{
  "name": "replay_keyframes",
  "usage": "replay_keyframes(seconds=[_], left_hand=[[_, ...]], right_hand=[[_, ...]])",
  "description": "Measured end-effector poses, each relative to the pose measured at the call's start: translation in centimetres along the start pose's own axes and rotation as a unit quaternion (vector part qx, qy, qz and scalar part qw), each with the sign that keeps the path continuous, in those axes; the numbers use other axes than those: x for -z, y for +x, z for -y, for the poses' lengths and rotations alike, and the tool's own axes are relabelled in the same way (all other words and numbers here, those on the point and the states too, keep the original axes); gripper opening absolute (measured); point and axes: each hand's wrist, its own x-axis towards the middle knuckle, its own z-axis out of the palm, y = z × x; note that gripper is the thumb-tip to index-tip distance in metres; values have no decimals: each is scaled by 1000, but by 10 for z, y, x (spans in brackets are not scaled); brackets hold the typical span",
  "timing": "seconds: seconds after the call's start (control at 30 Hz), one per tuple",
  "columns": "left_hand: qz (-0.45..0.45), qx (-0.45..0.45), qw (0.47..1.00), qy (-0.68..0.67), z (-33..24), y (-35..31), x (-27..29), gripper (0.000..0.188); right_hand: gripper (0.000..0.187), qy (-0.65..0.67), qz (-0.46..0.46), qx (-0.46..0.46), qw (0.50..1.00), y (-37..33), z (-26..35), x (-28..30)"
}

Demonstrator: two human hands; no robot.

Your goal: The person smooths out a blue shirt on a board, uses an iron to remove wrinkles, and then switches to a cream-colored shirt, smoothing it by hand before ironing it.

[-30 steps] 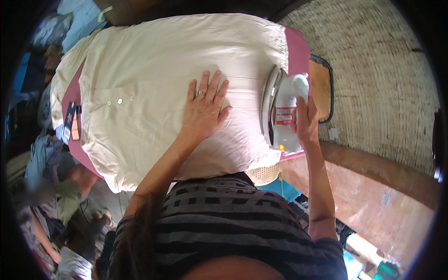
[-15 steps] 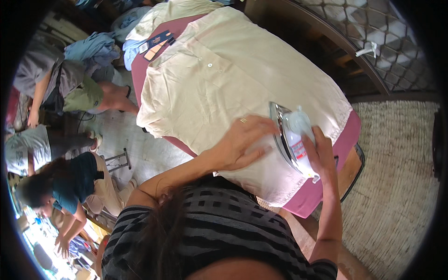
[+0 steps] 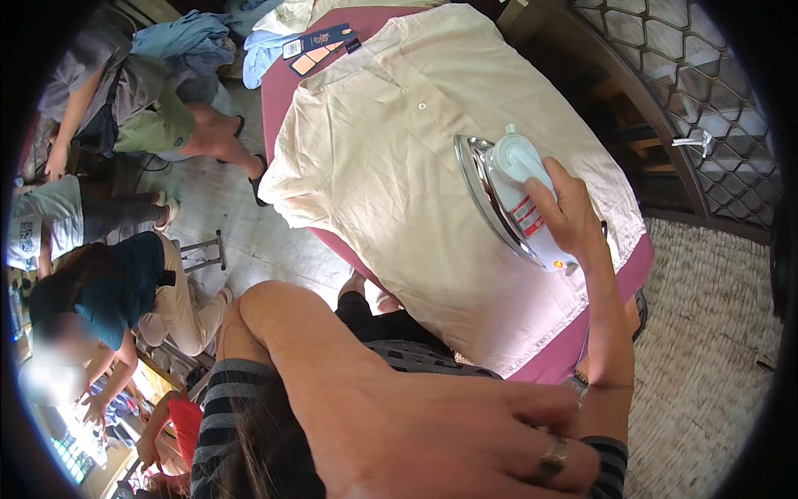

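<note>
My right hand grips a white and grey electric iron by its handle, with a small orange light glowing at its heel. The metal soleplate rests tilted on or just over a cream shirt, which lies spread over a maroon ironing board. Close to the camera, my left hand is raised in front of my chest, large and a little blurred, with a ring on one finger. Its fingers look bent but apart, the tips partly cut off, and nothing shows in it.
Tags in dark blue and orange lie by the collar. Piled blue cloth lies at the far left. A metal lattice gate stands to the right. Several people are on the left, one in a teal shirt bending over.
My left hand has left the shirt beside the iron and come up toward the camera. The iron has shifted slightly away and left over the cloth. The view has tilted a little.
</note>
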Motion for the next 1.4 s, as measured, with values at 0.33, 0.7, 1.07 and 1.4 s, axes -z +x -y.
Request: replay_keyframes(seconds=[0.33,0.7,1.07,1.4], left_hand=[[84,282,799,525,56,-54,218,17],[33,362,667,651,150,-105,293,22],[-16,408,695,592,154,-94,300,20],[-34,232,620,748,116,-116,321,27]], right_hand=[[27,-24,23,-36,999,3,17,-5],[34,-11,18,-65,998,-12,36,-27],[29,-2,21,-35,999,22,64,-45],[27,9,86,-22,996,38,76,-52]])
